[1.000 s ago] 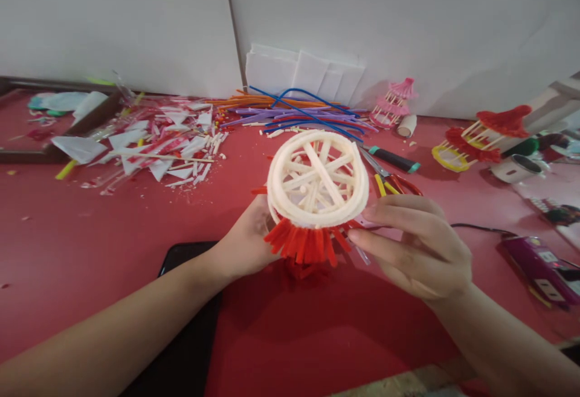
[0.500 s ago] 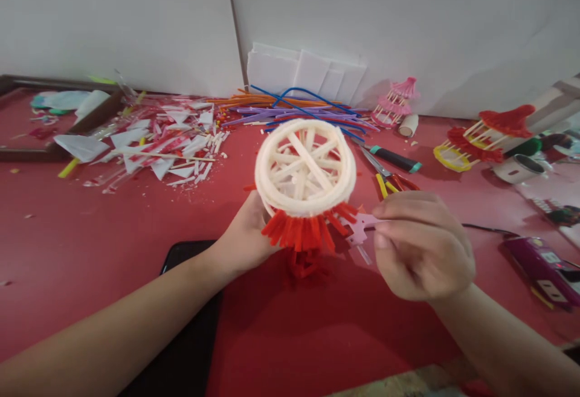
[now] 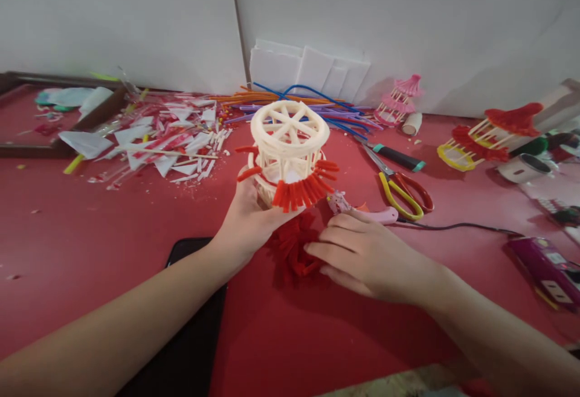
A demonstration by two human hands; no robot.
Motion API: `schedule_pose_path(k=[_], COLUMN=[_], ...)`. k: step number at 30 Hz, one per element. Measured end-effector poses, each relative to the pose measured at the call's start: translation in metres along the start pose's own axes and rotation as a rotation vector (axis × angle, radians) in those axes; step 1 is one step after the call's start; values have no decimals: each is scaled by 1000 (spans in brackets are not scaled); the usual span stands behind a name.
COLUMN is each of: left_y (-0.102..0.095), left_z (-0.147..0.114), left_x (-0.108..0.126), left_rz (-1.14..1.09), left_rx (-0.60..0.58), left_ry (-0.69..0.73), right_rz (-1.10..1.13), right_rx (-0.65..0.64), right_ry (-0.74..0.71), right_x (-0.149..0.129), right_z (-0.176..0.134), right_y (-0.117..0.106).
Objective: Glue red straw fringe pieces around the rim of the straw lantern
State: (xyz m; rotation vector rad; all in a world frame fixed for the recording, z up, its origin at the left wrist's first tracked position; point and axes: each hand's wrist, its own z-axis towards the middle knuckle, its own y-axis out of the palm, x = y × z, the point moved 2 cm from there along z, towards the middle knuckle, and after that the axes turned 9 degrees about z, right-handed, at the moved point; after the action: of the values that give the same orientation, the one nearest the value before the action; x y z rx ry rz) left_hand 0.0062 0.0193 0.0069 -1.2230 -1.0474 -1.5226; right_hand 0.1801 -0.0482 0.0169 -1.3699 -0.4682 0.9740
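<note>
My left hand [image 3: 249,219] grips a white two-tier frame [image 3: 290,128], built of fuzzy pipe-cleaner rings with crossed spokes and short posts. Short red pipe-cleaner pieces [image 3: 294,194] fan out around its lower ring. My right hand [image 3: 367,255] is lower and to the right, fingers apart and stretched toward a pile of red pipe-cleaner pieces [image 3: 296,249] on the table. Whether its fingertips touch the pile I cannot tell. Just beyond that hand lies a pink glue gun [image 3: 385,215] with a black cord, partly hidden by the hand.
Scissors [image 3: 399,194] and a black-and-green-handled tool [image 3: 399,157] lie behind the glue gun. Coloured pipe cleaners [image 3: 312,110] and scraps [image 3: 167,137] line the back. Pink [image 3: 399,101] and red [image 3: 496,131] tiered models stand right. A purple power strip [image 3: 544,270] and black flat object [image 3: 190,312] flank my arms.
My right hand has let go of the pink glue gun and moved left and down to the red pieces. The white frame, still in my left hand, has been tilted more upright.
</note>
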Motion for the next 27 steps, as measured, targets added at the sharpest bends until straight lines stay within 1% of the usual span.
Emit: schedule_pose_path(k=[2,3,4,8,12,16,22,27], left_y=[-1,-2,-2,-1,-3,-3,-3,-4], left_z=[-1,-1,-1,1,1,-1,-2,-1], left_x=[-1,-1,-2,-3,-3,-5,-7,-6], left_rz=[13,14,13,35,22,-15,-107,-151], left_rx=[98,129,137,45,71,55,78,55], left_ry=[-45,-69,-88,-117,-124,-180,-204,-189], right_rz=[-9,-7,1,82,128,171,327,426], right_rx=[34,53,69,87,141,220,325,348], right_ry=[-4,-7,-10,-26,-3,-7,27,53], right_x=[-2,-3,-3,-4,-3,-3,1,-2], right_z=[3,4,5,7,7,6,3,5], right_y=[4,5,7,10,8,6,7,0])
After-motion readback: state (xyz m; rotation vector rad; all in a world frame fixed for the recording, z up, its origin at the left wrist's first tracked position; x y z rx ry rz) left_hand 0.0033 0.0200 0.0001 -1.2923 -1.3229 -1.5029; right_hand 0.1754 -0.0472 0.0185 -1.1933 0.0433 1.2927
